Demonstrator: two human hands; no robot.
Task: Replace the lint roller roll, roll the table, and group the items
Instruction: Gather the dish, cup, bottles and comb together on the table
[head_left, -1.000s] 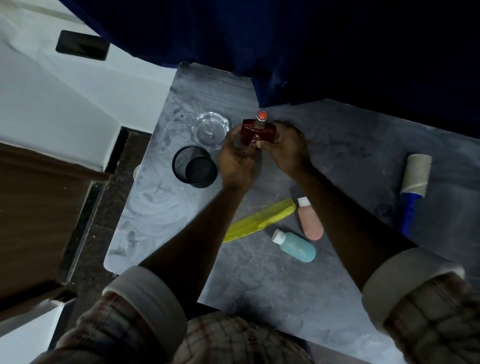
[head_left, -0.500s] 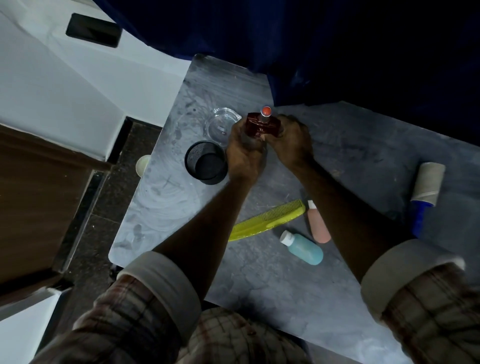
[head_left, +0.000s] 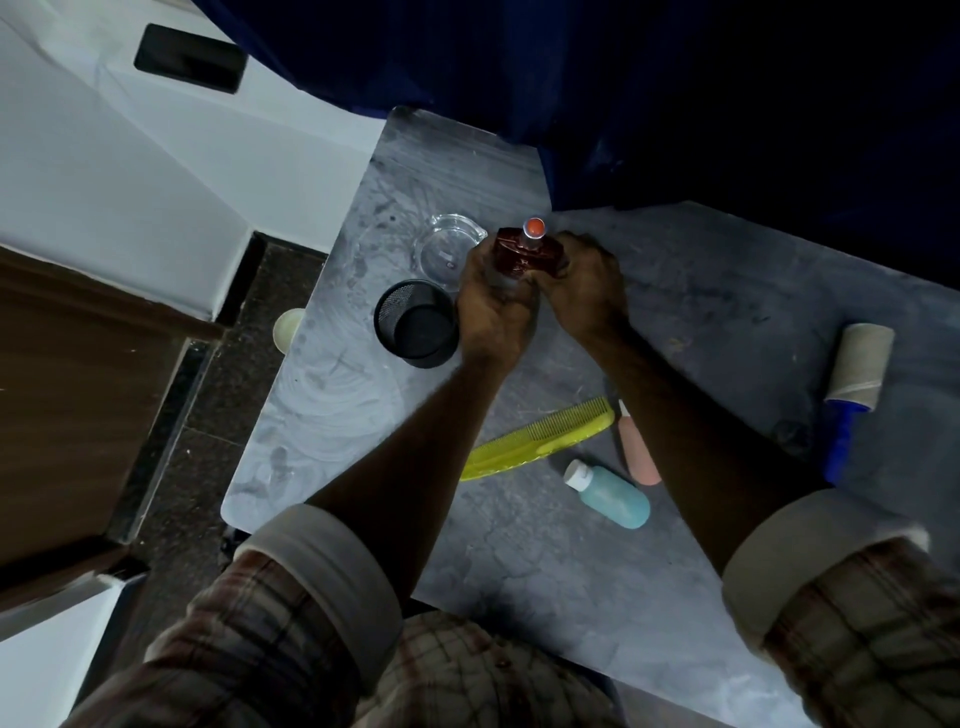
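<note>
Both hands grip a dark red perfume bottle (head_left: 527, 255) with an orange-topped cap, upright over the far part of the grey table (head_left: 571, 571). My left hand (head_left: 493, 312) wraps its left side and my right hand (head_left: 584, 283) its right side. The lint roller (head_left: 852, 395), blue handle and pale roll, lies at the right edge. A yellow comb (head_left: 540, 439), a pink bottle (head_left: 636, 452) and a teal bottle (head_left: 610, 493) lie between my forearms.
A black mesh cup (head_left: 415, 330) and a clear glass ashtray (head_left: 449, 247) stand just left of my hands. A dark blue curtain (head_left: 675, 104) hangs over the table's far side. A phone (head_left: 189, 65) lies on the white surface at upper left; dark floor runs beside the table's left edge.
The hands and the perfume bottle stay together in the same spot on the table. The view has shifted slightly, so everything sits a little further right in frame.
</note>
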